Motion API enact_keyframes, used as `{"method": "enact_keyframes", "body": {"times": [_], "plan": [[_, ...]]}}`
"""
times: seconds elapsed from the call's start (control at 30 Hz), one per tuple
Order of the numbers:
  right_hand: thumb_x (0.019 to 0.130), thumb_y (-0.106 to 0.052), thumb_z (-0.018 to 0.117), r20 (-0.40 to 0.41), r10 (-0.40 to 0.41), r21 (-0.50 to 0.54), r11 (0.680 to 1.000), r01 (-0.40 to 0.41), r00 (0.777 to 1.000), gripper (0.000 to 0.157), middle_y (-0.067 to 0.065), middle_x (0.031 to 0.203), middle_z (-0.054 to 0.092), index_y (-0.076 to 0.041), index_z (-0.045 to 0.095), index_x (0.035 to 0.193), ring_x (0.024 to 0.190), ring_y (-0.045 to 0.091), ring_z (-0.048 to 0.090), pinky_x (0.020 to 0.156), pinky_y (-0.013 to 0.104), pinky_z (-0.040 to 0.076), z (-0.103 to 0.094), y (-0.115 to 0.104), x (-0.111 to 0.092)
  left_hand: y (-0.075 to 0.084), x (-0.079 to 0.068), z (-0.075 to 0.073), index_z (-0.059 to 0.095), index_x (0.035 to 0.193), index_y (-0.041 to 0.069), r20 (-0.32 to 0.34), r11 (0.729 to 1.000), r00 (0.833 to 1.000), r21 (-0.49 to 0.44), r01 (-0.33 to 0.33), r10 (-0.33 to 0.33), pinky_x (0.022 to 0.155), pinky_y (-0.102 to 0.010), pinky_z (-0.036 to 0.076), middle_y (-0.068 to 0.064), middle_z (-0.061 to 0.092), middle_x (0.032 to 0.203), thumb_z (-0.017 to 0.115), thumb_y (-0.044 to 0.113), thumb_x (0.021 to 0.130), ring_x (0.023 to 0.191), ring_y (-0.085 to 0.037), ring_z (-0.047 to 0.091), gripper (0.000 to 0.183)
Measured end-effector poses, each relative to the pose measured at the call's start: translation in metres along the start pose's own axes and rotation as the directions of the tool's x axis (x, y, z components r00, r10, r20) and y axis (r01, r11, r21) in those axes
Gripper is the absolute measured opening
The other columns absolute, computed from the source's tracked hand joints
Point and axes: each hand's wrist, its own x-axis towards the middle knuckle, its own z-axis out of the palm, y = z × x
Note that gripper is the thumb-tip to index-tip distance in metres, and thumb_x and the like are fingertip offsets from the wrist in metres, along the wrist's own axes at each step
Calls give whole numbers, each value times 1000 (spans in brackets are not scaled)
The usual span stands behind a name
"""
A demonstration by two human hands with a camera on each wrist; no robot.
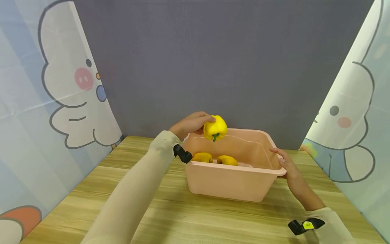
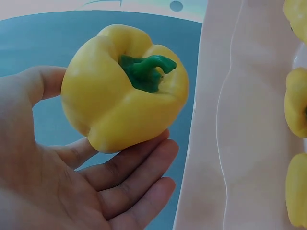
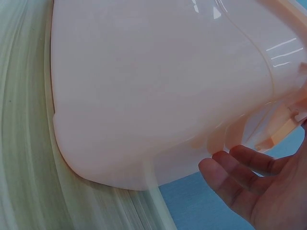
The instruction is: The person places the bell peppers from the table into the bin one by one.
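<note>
A yellow bell pepper [image 1: 215,128] with a green stem is pinched between the thumb and fingers of my left hand [image 1: 195,122], above the left end of a pink plastic tub [image 1: 225,181]. In the left wrist view the same bell pepper [image 2: 124,96] hangs beside the tub wall [image 2: 216,124]. More yellow peppers lie inside on the tub floor, among them one at left [image 1: 202,157] and one nearer the middle [image 1: 227,160]. My right hand [image 1: 287,166] grips the tub's right rim, thumb on top; its fingers [image 3: 230,177] show below the rim in the right wrist view.
The tub stands on a wood-grain table [image 1: 170,217]. Behind it rises a dark grey panel [image 1: 213,61]. Cartoon-printed curtains hang at the left [image 1: 27,135] and right [image 1: 359,118].
</note>
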Motion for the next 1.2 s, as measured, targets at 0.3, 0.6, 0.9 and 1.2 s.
{"method": "enact_keyframes", "body": {"times": [0.3,0.6,0.9,1.2], "plan": [[110,-27,21,-13,7,-6,1000,-7,1000,44,-8,131,46,-19,39,149,95,9,62,71,28,52,1,-1,-1,7,14,14,58,127,13,53,999,998,30,-35,34,93,-51,48,-6,59,117,61,45,98,95,-30,57,43],[110,-26,21,-3,-5,-4,1000,5,1000,44,-9,131,47,-20,39,149,95,8,63,71,28,53,1,-1,0,15,21,31,58,123,11,64,994,997,101,-51,45,76,-38,47,-7,60,112,63,40,99,90,-36,54,38],[110,-26,21,8,-7,11,1000,7,1000,43,-2,135,41,-16,39,147,97,9,61,71,30,53,2,0,2,20,27,36,56,126,13,104,980,994,194,-50,30,74,-31,48,-2,61,113,64,42,97,87,-21,58,42],[110,-27,21,2,-10,15,1000,10,1000,42,-2,133,43,-16,40,146,95,8,62,70,30,54,0,0,2,26,38,40,56,126,13,159,938,986,330,-108,58,90,-37,52,0,61,112,67,42,94,97,-19,61,44]]}}
